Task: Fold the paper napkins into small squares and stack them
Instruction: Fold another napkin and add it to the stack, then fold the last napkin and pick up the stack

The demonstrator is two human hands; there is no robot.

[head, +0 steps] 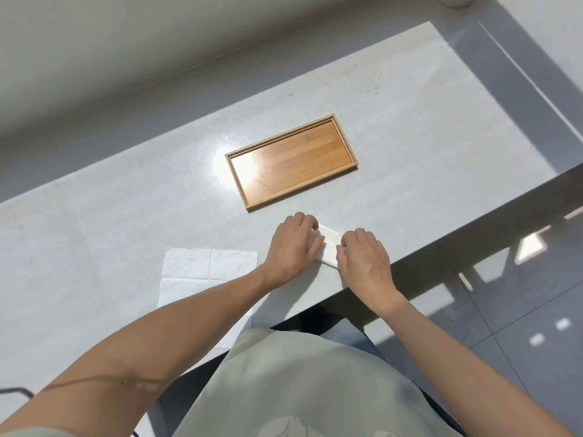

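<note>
Napkin (326, 247) near table edge (410, 252), seemingly folded

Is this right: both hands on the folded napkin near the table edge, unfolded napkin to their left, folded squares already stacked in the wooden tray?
Not quite. The head view shows the wooden tray empty. The rest holds: left hand and right hand on the folded napkin, unfolded napkin to their left.

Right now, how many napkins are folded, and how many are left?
None finished yet. Both hands, left hand and right hand, press a half-folded white paper napkin. A flat, creased white napkin waits unfolded. The rectangular bamboo tray holds no stack.
</note>
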